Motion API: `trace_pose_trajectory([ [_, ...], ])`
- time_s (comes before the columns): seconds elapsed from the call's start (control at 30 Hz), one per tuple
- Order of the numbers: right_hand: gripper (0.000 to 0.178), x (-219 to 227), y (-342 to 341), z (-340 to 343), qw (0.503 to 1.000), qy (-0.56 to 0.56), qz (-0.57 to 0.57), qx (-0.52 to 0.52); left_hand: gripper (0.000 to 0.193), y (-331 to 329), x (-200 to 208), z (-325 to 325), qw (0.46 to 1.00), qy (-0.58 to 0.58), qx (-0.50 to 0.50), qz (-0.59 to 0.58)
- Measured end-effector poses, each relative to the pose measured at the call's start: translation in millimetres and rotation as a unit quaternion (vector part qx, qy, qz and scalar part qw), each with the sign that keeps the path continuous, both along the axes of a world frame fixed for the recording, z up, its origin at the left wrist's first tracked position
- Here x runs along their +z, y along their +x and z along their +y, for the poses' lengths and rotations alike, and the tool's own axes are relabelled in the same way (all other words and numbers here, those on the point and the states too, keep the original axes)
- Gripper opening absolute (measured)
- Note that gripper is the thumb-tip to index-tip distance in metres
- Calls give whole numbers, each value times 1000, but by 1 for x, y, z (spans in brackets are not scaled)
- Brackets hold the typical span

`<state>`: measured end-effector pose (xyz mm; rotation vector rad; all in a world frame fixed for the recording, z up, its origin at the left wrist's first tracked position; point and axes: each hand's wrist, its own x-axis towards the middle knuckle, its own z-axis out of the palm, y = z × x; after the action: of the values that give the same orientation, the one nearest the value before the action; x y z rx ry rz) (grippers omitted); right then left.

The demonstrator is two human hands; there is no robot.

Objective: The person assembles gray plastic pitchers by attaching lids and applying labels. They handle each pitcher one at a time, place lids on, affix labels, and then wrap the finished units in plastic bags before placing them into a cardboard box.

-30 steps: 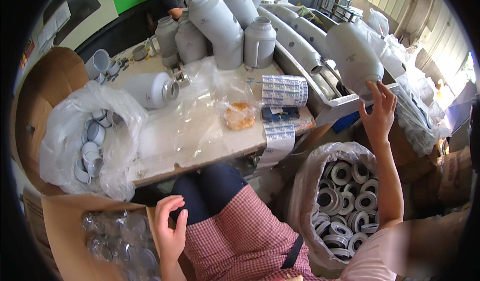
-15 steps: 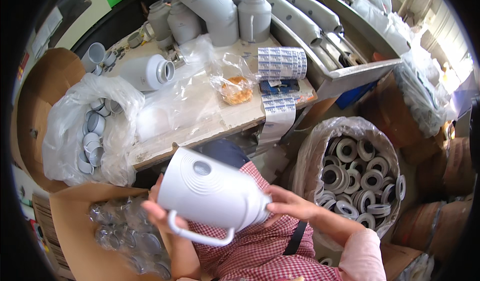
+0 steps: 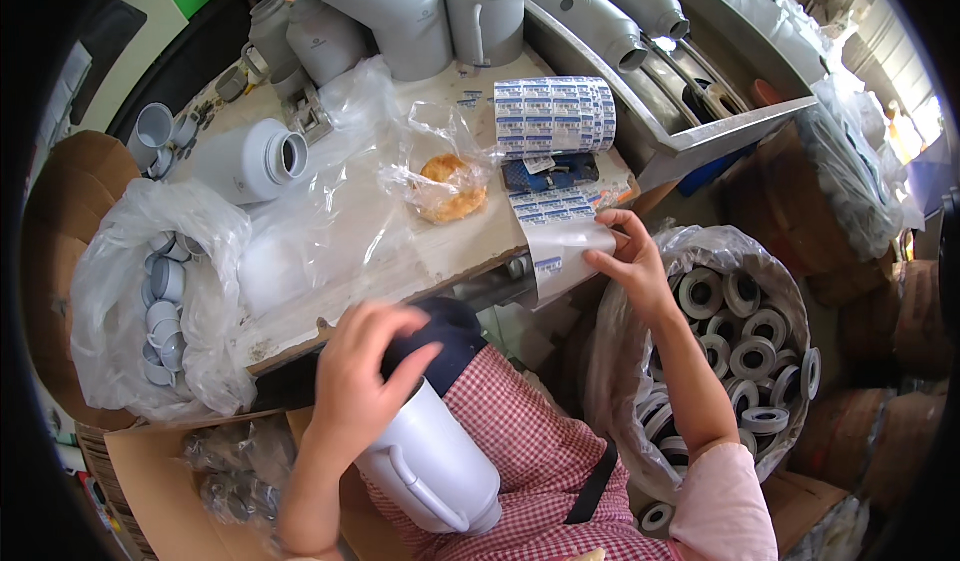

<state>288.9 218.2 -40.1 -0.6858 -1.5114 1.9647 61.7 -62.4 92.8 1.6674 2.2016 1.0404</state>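
A pale grey jug body with a side handle (image 3: 435, 456) rests on my lap, its neck pointing down toward me. My left hand (image 3: 365, 376) is over the jug's wider end, slightly blurred, with thumb and fingers apart; whether it touches the jug I cannot tell. At the table's front edge my right hand (image 3: 635, 261) pinches the side of a label strip (image 3: 565, 256) between thumb and fingers. That strip hangs down from a roll of blue-and-white labels (image 3: 555, 116) standing on the table.
On the table (image 3: 385, 256) are a flatbread in a plastic bag (image 3: 450, 189), a lying jug (image 3: 250, 161) and several upright jugs. A bag of grey cups (image 3: 165, 311) stands left, a bag of ring-shaped parts (image 3: 750, 346) right. An open carton (image 3: 160, 491) is lower left.
The jug has come down onto my lap and turned neck-down. My right hand has left its neck and taken the label strip. My left hand has loosened from the jug and risen.
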Motion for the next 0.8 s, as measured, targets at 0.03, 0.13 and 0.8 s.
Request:
trace_pose_trajectory([
  [0.03,51,10,-3,3,1000,12,18,4,37,-2,-1,27,996,38,-47,69],
  [0.13,52,28,-18,9,1000,0,12,-19,53,1,-22,108,985,107,-115,71],
  [0.8,26,52,-48,11,858,504,-89,-49,13,-14,-71,178,971,140,-160,106],
])
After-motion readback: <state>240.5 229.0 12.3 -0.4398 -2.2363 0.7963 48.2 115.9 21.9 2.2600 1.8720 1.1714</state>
